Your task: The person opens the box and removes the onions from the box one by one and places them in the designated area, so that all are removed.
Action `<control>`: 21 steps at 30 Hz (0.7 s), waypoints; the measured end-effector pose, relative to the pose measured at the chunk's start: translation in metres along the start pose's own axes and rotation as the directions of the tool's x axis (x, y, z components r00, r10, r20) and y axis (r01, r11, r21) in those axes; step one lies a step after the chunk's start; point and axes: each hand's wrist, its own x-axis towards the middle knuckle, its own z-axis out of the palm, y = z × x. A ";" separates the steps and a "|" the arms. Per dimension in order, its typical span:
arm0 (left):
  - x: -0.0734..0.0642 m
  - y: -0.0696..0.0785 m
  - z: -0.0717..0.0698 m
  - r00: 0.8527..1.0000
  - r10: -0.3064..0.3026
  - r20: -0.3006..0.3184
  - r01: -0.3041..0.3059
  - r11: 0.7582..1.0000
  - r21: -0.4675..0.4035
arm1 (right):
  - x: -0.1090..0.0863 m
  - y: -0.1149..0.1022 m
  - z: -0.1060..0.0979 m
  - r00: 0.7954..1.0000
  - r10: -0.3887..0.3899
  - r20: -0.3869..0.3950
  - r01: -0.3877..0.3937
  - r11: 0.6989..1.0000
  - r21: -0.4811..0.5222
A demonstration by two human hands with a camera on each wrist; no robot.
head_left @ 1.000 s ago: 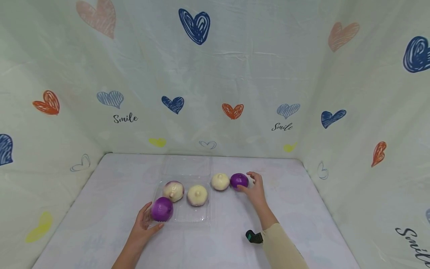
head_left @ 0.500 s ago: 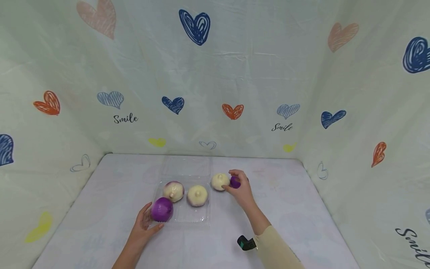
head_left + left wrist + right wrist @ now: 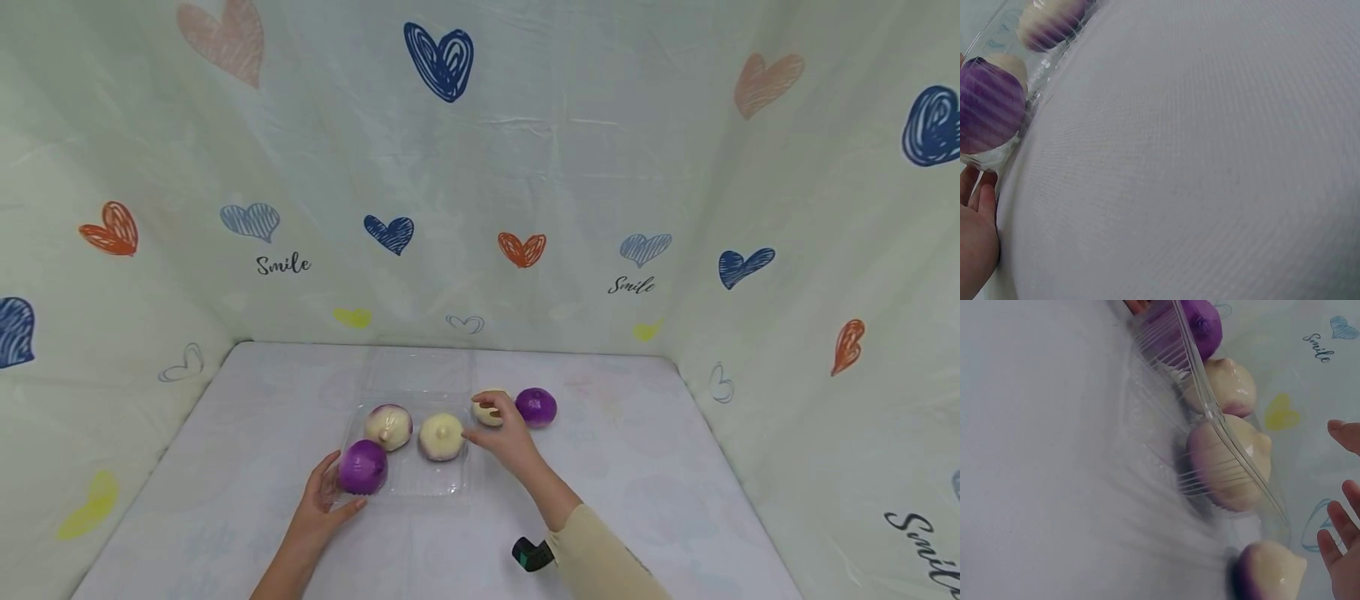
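In the head view a clear plastic box (image 3: pixel 442 485) with its lid folded back bears three round purple-and-white turnips: a purple-side-up one (image 3: pixel 363 467) at front left, a pale one (image 3: pixel 388 427) behind it and another pale one (image 3: pixel 442 437) at right. My left hand (image 3: pixel 318 498) holds the box's front left corner, thumb at the front, fingers at the side. Just past the box's right edge, my right hand (image 3: pixel 506 432) hovers with fingers apart, partly hiding a pale turnip (image 3: pixel 489 412) on the table. In the right wrist view, nothing lies between those fingers (image 3: pixel 1342 526).
A purple turnip (image 3: pixel 536 407) lies on the white-covered table (image 3: pixel 645 467), right of the hidden pale one. The transparent lid (image 3: pixel 417 371) extends toward the back wall. A black device (image 3: pixel 532 554) sits by the right sleeve (image 3: pixel 600 558). Heart-printed cloth walls surround the table.
My right hand has moved left, from the purple turnip on the table, past the pale one, to the box's right edge. My left hand stays at the box corner.
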 end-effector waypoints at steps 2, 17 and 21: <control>0.000 0.000 0.000 1.000 -0.004 0.000 0.004 1.000 0.002 | 0.001 0.000 0.004 0.999 0.020 0.035 -0.020 1.000 -0.006; 0.001 -0.002 -0.001 1.000 0.013 0.005 -0.013 1.000 0.008 | 0.015 0.000 0.021 0.971 0.104 0.217 -0.055 0.974 -0.221; 0.001 -0.001 0.000 1.000 0.004 0.000 -0.004 1.000 0.021 | 0.018 -0.001 0.023 0.964 0.102 0.245 -0.021 0.949 -0.313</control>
